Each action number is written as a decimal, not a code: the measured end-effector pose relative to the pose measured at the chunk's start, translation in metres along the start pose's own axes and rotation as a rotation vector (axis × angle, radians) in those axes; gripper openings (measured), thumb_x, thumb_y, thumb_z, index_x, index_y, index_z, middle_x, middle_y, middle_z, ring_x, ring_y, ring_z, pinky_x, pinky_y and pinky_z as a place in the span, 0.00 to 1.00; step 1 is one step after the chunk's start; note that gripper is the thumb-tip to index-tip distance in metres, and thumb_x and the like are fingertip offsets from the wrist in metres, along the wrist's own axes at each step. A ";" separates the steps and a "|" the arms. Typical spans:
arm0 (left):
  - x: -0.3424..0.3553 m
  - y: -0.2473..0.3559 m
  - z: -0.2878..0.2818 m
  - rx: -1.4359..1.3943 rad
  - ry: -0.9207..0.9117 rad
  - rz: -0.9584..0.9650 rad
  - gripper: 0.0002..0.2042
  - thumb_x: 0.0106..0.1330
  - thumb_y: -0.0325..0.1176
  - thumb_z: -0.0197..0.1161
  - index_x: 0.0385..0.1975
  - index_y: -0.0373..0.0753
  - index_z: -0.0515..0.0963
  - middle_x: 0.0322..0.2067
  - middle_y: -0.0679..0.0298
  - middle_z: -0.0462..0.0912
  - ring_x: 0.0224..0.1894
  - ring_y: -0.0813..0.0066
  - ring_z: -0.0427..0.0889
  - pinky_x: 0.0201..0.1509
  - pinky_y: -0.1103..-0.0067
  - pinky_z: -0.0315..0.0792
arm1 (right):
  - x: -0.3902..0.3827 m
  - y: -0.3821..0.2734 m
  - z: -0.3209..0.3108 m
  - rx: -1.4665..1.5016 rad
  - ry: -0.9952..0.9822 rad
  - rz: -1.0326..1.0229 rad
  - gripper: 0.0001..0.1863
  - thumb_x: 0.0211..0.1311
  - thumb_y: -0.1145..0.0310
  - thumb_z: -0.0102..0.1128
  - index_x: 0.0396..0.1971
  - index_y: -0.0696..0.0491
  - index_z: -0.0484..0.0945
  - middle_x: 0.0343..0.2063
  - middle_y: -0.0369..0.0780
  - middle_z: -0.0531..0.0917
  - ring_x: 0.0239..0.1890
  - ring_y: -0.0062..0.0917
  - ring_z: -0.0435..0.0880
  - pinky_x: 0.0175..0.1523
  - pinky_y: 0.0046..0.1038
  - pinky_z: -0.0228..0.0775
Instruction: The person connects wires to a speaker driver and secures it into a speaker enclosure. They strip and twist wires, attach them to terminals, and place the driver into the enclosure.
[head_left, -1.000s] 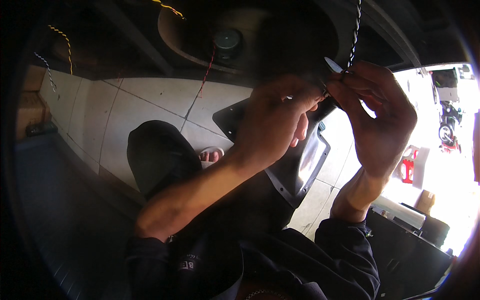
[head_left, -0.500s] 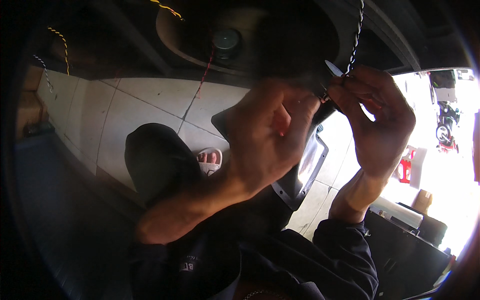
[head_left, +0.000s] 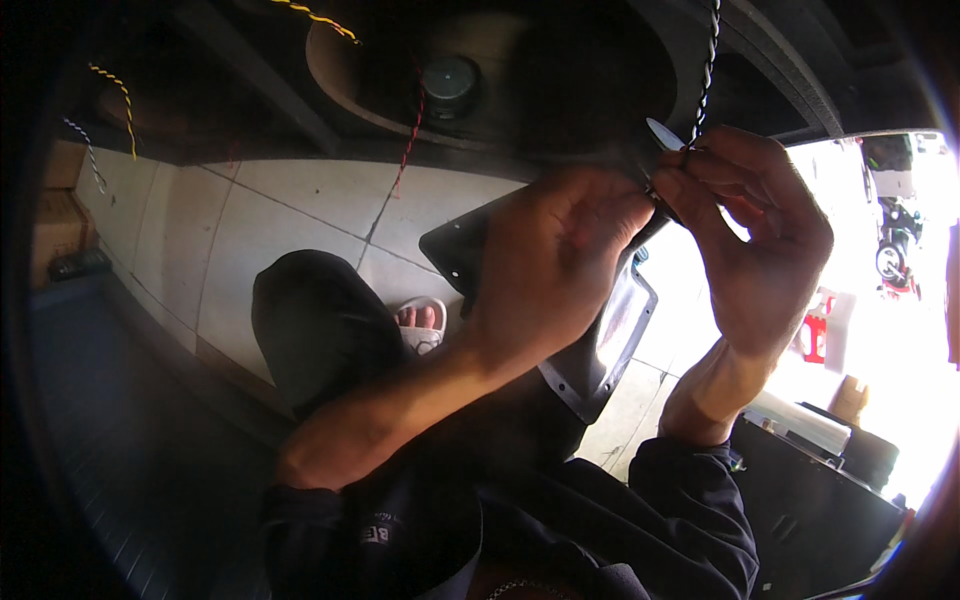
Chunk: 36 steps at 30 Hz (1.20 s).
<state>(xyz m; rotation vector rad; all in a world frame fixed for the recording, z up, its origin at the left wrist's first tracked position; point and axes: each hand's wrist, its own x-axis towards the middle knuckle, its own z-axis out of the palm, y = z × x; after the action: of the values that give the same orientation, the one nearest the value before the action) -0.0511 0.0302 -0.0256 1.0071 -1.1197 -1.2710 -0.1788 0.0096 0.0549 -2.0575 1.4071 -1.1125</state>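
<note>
A twisted black-and-white wire (head_left: 708,80) hangs from above and runs down to my hands. My right hand (head_left: 760,225) is closed round its lower part, thumb and forefinger pinched together. A pale, pointed blade-like piece (head_left: 663,134) sticks out from the same fingers; the rest of it is hidden. My left hand (head_left: 560,265) is closed in a pinch at the wire's lower end, its fingertips close beside the right ones. Exactly how the wire ends lie between the fingertips is too small to tell. Below the hands, a black panel (head_left: 590,385) with holes along its edge stands tilted.
Overhead is a dark cabinet-like body with a large round opening (head_left: 330,70) and a round grey part (head_left: 450,85) inside. Red (head_left: 412,140), yellow-black (head_left: 128,110) and white (head_left: 90,150) twisted wires dangle. A black case (head_left: 810,500) stands at right, cardboard boxes (head_left: 60,225) at far left.
My left hand has turned slightly and its fingertips have moved a little right, closer to my right hand. My right hand stays nearly in place.
</note>
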 end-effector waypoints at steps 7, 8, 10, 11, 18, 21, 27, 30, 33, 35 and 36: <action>0.004 0.006 -0.010 -0.202 -0.113 -0.274 0.07 0.66 0.33 0.60 0.37 0.35 0.78 0.28 0.67 0.78 0.33 0.86 0.74 0.38 0.85 0.67 | -0.003 -0.001 0.008 0.044 0.069 0.120 0.20 0.46 0.84 0.69 0.42 0.62 0.76 0.31 0.43 0.85 0.37 0.27 0.86 0.43 0.26 0.80; 0.005 0.008 -0.011 -0.209 -0.127 -0.287 0.08 0.66 0.33 0.60 0.38 0.36 0.78 0.29 0.68 0.78 0.33 0.86 0.74 0.38 0.85 0.67 | -0.003 -0.004 0.008 0.028 0.096 0.130 0.20 0.46 0.83 0.70 0.42 0.61 0.76 0.31 0.42 0.85 0.36 0.27 0.86 0.43 0.26 0.80; 0.007 0.008 -0.010 -0.245 -0.153 -0.311 0.09 0.66 0.35 0.60 0.39 0.37 0.78 0.29 0.70 0.77 0.33 0.86 0.72 0.37 0.86 0.66 | -0.001 -0.005 0.006 -0.010 0.135 0.133 0.21 0.46 0.82 0.71 0.42 0.61 0.75 0.31 0.42 0.85 0.36 0.27 0.86 0.43 0.26 0.80; 0.007 0.006 -0.011 -0.256 -0.158 -0.326 0.10 0.66 0.36 0.61 0.40 0.37 0.78 0.29 0.71 0.77 0.32 0.87 0.71 0.36 0.86 0.65 | -0.001 -0.004 0.006 -0.028 0.147 0.124 0.21 0.46 0.81 0.72 0.42 0.60 0.75 0.30 0.41 0.85 0.35 0.27 0.86 0.43 0.26 0.80; 0.008 0.012 -0.013 -0.234 -0.216 -0.451 0.09 0.66 0.39 0.60 0.36 0.40 0.77 0.23 0.75 0.71 0.17 0.91 0.61 0.18 0.88 0.53 | -0.016 0.059 0.013 0.423 0.523 0.044 0.31 0.48 0.58 0.74 0.50 0.56 0.72 0.49 0.45 0.72 0.55 0.35 0.74 0.61 0.39 0.66; 0.005 0.006 -0.014 -0.309 -0.282 -0.416 0.08 0.64 0.36 0.63 0.37 0.40 0.76 0.24 0.75 0.72 0.18 0.91 0.62 0.18 0.89 0.54 | -0.029 0.083 0.015 0.803 0.139 0.218 0.62 0.34 0.39 0.75 0.67 0.55 0.53 0.58 0.49 0.67 0.60 0.37 0.69 0.65 0.38 0.58; 0.009 0.007 -0.006 0.103 -0.286 0.092 0.12 0.60 0.36 0.69 0.31 0.38 0.73 0.19 0.71 0.71 0.20 0.85 0.69 0.27 0.85 0.64 | -0.027 0.061 0.008 0.837 0.116 0.208 0.63 0.26 0.59 0.86 0.65 0.58 0.55 0.49 0.47 0.75 0.54 0.32 0.75 0.60 0.31 0.64; 0.015 0.026 -0.004 0.308 -0.249 0.363 0.19 0.56 0.40 0.72 0.38 0.37 0.71 0.34 0.60 0.75 0.32 0.73 0.77 0.34 0.79 0.70 | -0.016 0.026 -0.015 0.876 0.191 0.208 0.61 0.26 0.65 0.86 0.64 0.60 0.56 0.48 0.48 0.76 0.51 0.32 0.77 0.59 0.31 0.67; 0.027 0.049 -0.003 0.333 -0.403 0.361 0.33 0.53 0.50 0.72 0.50 0.33 0.67 0.45 0.52 0.74 0.46 0.59 0.77 0.47 0.70 0.71 | 0.014 -0.020 -0.058 0.598 0.212 0.106 0.59 0.26 0.64 0.85 0.62 0.63 0.57 0.45 0.48 0.78 0.49 0.32 0.79 0.58 0.30 0.69; 0.033 0.080 -0.014 0.503 -0.479 0.547 0.42 0.51 0.56 0.71 0.57 0.32 0.62 0.49 0.48 0.72 0.50 0.53 0.75 0.53 0.66 0.68 | 0.044 -0.038 -0.074 0.422 0.135 0.050 0.55 0.31 0.55 0.82 0.59 0.64 0.60 0.42 0.48 0.79 0.48 0.32 0.80 0.55 0.29 0.71; 0.034 0.093 -0.020 0.587 -0.518 0.646 0.46 0.49 0.59 0.71 0.61 0.32 0.60 0.51 0.46 0.72 0.53 0.50 0.74 0.57 0.64 0.67 | 0.059 -0.047 -0.084 0.323 0.092 0.057 0.53 0.35 0.48 0.78 0.58 0.65 0.62 0.39 0.49 0.80 0.47 0.32 0.80 0.53 0.29 0.72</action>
<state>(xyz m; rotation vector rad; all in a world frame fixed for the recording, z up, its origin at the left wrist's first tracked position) -0.0150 0.0010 0.0640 0.6236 -2.0979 -0.6826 -0.2085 -0.0161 0.1605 -1.7495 1.2249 -1.3279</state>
